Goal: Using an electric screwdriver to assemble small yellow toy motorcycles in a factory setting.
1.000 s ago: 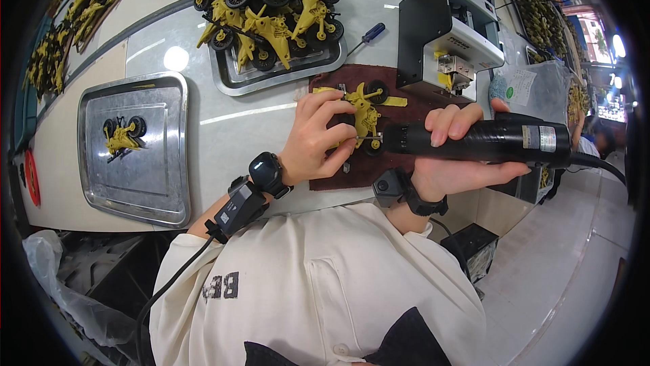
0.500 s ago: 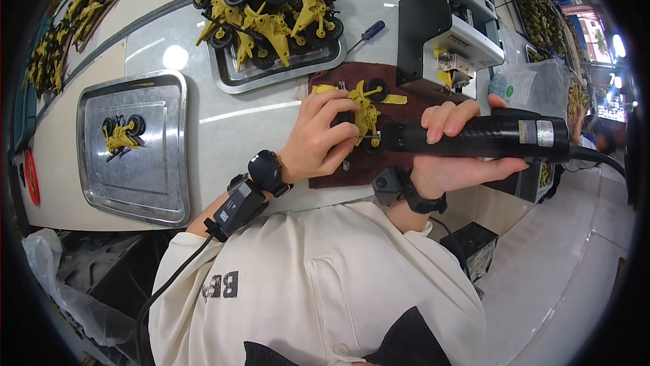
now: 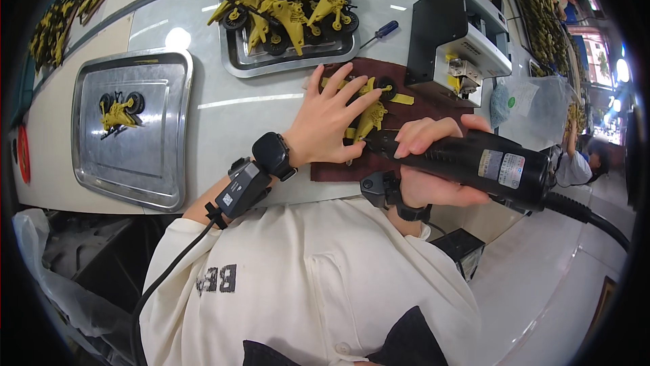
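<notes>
My left hand (image 3: 325, 121) is spread over a yellow toy motorcycle part (image 3: 371, 121) with black wheels, its fingers apart and partly covering the toy. The toy lies on a dark red cloth (image 3: 332, 173). In my right hand (image 3: 433, 188) is a black corded electric screwdriver (image 3: 467, 163), with fingers and thumb wrapped around its body. The screwdriver's nose points left, close to the toy's near end and my left fingertips. Whether its bit touches the toy I cannot tell.
A metal tray (image 3: 81, 132) at left holds one yellow toy motorcycle. Behind the cloth, another tray (image 3: 254, 70) carries a heap of them. A blue-handled screwdriver (image 3: 386, 30) lies beside it. A black and white machine (image 3: 433, 34) stands at back right, near a clear plastic bag (image 3: 542, 105).
My left hand has gone from bent fingers gripping the toy to spread fingers over it. The electric screwdriver has tilted, its cord end lower and nearer me. The whole view has shifted slightly.
</notes>
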Demonstrator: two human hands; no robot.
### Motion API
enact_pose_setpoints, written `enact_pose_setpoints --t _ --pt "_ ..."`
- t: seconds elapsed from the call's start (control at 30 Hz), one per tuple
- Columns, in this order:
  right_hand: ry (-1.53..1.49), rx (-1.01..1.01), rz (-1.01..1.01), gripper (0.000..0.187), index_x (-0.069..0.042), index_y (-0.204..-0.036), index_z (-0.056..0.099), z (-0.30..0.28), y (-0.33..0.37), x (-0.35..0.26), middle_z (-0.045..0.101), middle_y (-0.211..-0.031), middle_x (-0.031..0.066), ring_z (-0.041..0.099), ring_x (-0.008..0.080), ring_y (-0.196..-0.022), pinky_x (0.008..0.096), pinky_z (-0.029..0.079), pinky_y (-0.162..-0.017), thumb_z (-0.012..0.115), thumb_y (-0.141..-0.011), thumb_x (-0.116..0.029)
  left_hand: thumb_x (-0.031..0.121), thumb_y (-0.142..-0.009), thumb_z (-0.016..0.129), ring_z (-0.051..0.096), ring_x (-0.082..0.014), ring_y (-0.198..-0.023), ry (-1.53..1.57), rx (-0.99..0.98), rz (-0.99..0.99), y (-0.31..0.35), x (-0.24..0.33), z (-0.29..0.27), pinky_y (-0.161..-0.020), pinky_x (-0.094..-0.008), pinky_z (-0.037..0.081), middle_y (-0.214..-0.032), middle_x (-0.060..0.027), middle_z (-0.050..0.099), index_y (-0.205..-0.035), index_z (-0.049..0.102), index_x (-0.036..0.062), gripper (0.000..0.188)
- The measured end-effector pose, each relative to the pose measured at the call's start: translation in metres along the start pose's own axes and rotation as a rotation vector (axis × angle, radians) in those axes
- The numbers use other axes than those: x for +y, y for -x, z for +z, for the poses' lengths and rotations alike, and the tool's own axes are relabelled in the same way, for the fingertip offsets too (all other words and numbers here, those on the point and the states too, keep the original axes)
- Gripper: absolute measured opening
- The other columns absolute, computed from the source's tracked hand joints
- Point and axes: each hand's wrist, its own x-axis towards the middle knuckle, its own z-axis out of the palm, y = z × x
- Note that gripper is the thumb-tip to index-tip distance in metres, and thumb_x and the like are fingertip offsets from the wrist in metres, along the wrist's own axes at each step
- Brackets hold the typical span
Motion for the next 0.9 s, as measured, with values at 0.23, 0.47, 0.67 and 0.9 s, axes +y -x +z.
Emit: enact_pose_setpoints --t 0.23,0.47,0.67,0.9 --pt "-0.154 -0.161 -0.020 0.098 0.004 -0.125 0.027 -0.006 0.002 0.009 0.058 -0.077 0.0213 0.057 0.0286 -0.057 0.0378 0.049 -0.056 0.049 -0.073 -0.075 0.032 -0.055 0.068 0.032 -0.0361 -0.128 0.027 0.034 0.002 0.003 -0.001 0.000 -0.106 -0.0583 0.012 -0.128 -0.0130 0.046 -0.131 0.045 0.0155 0.080" --pt "-0.110 -0.263 -0.014 0.099 0.005 -0.124 0.026 -0.007 0.006 0.013 0.059 -0.081 0.0199 0.060 0.0284 -0.065 0.0380 0.052 -0.063 0.062 -0.067 -0.068 0.034 -0.056 0.070 0.032 -0.0363 -0.127 0.004 0.039 0.010 0.003 -0.001 0.002 -0.105 -0.0589 0.015 -0.126 -0.0137 0.046 -0.129 0.046 0.0144 0.080" --pt "-0.075 -0.270 -0.038 0.097 0.005 -0.123 0.027 -0.008 0.006 0.019 0.059 -0.080 0.0188 0.061 0.0269 -0.065 0.0355 0.052 -0.062 0.060 -0.068 -0.068 0.037 -0.056 0.072 0.033 -0.0364 -0.126 0.003 0.047 0.010 0.004 -0.003 0.003 -0.105 -0.0587 0.016 -0.125 -0.0138 0.046 -0.129 0.046 0.0145 0.080" --pt "-0.112 -0.260 -0.036 0.091 0.005 -0.118 0.033 -0.010 0.006 0.024 0.059 -0.076 0.0189 0.060 0.0261 -0.061 0.0350 0.052 -0.058 0.057 -0.069 -0.069 0.033 -0.055 0.070 0.034 -0.0361 -0.124 0.015 0.058 0.025 0.002 -0.003 0.006 -0.105 -0.0580 0.017 -0.122 -0.0143 0.047 -0.127 0.047 0.0132 0.078"
